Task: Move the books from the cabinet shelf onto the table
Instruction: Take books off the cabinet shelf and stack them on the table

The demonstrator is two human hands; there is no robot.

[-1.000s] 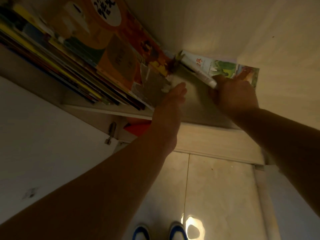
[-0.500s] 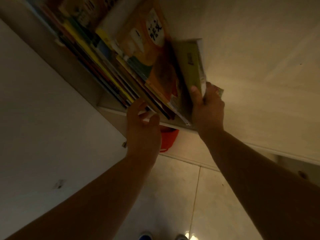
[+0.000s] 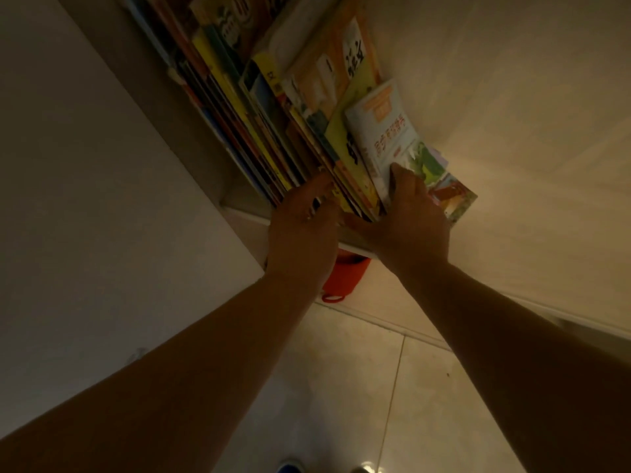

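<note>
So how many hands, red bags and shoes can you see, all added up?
Hands: 2, the left hand and the right hand, both at the books
Red bags: 1, the red bag under the shelf
Shoes: 2, a blue shoe and another shoe, only the toes showing
Total: 5

I see yellow, orange and dark spines in the row of books (image 3: pixel 259 131), a white cover with orange lettering and green artwork on the rightmost book (image 3: pixel 386 131), and a red-orange bag (image 3: pixel 345 278) below.
</note>
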